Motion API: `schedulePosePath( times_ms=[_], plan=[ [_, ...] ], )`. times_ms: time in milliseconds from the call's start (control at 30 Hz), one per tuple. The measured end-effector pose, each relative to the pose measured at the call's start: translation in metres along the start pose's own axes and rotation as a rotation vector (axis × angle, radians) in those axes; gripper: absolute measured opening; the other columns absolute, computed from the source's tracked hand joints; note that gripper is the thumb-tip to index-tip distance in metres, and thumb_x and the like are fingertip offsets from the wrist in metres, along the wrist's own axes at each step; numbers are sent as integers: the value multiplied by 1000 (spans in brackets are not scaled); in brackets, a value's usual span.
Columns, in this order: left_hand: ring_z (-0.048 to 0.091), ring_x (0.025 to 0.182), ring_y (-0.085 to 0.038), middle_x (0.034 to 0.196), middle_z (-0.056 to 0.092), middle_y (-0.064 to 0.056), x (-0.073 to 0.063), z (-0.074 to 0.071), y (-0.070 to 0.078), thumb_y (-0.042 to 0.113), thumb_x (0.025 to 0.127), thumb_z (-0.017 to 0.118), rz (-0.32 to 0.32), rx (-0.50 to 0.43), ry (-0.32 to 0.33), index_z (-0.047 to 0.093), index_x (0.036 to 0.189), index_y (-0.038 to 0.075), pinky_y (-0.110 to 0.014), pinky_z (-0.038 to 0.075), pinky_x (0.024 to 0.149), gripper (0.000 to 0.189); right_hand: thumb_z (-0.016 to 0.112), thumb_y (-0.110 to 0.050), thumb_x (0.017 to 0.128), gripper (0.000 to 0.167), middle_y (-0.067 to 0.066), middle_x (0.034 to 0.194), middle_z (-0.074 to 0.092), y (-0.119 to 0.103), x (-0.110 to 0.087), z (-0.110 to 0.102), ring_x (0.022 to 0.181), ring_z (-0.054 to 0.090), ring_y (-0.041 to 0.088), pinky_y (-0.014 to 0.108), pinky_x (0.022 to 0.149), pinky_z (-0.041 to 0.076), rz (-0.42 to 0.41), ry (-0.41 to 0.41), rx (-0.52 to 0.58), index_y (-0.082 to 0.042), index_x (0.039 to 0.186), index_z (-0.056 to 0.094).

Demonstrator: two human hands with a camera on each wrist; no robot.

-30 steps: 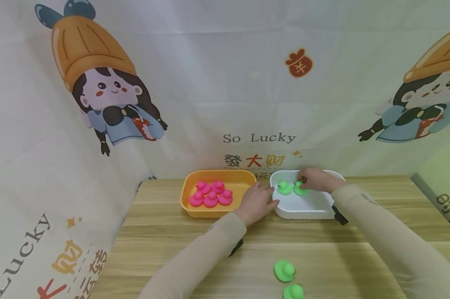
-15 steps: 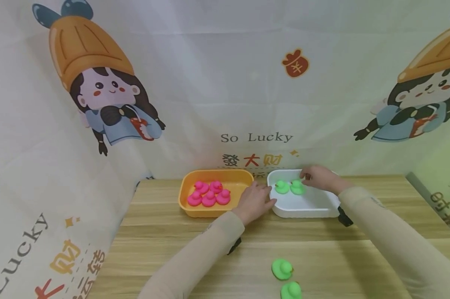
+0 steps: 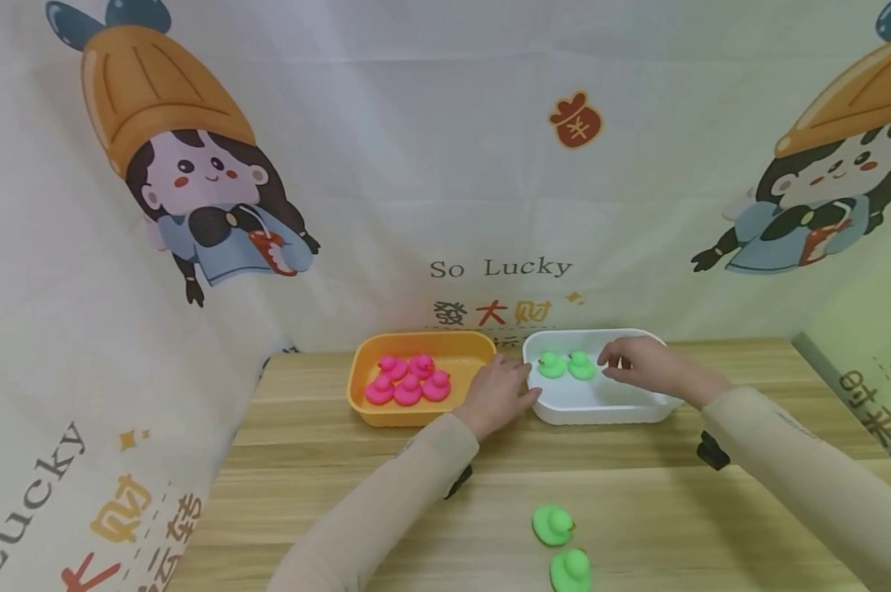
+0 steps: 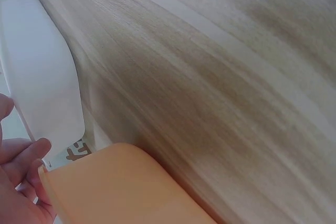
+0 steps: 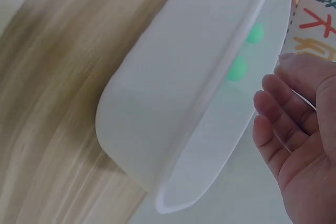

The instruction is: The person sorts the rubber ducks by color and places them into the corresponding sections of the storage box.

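Observation:
My right hand point(image 3: 648, 366) hovers over the right half of the white tray point(image 3: 601, 417), fingers loosely bent and holding nothing. Two green toy ducks point(image 3: 582, 367) sit side by side in that tray, just left of its fingertips. The right wrist view shows an empty palm point(image 5: 310, 166) above the tray rim. My left hand point(image 3: 496, 396) spans the gap between the white tray and the orange tray point(image 3: 394, 419). In the left wrist view its fingers point(image 4: 39, 148) are at the white tray's rim, close to the orange rim.
Several pink toy ducks point(image 3: 408, 390) lie in the left part of the orange tray. On the wooden table point(image 3: 305, 469), nearer the front, are a green duck point(image 3: 552, 524) and another green duck point(image 3: 571, 570). A printed cloth point(image 3: 416, 164) hangs right behind the trays.
My right hand has let go of the second green duck in the white tray and drawn back to the right. The left hand has stayed between the trays.

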State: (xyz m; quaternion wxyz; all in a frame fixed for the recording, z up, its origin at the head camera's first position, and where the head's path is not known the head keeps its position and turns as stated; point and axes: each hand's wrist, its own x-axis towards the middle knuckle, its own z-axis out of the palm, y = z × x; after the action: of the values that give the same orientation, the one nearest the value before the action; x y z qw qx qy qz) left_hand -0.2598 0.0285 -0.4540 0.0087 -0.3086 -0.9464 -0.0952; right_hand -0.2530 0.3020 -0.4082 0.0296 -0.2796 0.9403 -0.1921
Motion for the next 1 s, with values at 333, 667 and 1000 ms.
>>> schedulePosePath(
  times_ms=[333, 667, 1000],
  plan=[
    [57, 123, -26, 139, 67, -7, 1, 2, 0, 41, 106, 58, -6, -11, 2, 63, 142, 8, -36, 51, 102, 49, 75, -8, 95, 13, -9, 87, 67, -18, -36, 2, 75, 54, 5, 26, 67, 52, -36, 26, 34, -2, 106, 75],
    [55, 123, -25, 138, 68, -7, 2, 4, -1, 40, 106, 58, -9, -24, -7, 63, 142, 8, -37, 50, 103, 48, 74, -9, 96, 9, -13, 87, 66, -49, -65, 21, 76, 53, -1, 23, 65, 52, -88, 29, 105, -5, 103, 75],
    [54, 127, -27, 141, 66, -8, 2, 3, -2, 40, 107, 57, -1, -48, -11, 62, 143, 7, -38, 49, 106, 49, 73, -13, 97, 1, -17, 84, 66, -87, -88, 51, 76, 55, -5, 23, 62, 53, -140, 83, 137, -13, 96, 74]
  ],
)
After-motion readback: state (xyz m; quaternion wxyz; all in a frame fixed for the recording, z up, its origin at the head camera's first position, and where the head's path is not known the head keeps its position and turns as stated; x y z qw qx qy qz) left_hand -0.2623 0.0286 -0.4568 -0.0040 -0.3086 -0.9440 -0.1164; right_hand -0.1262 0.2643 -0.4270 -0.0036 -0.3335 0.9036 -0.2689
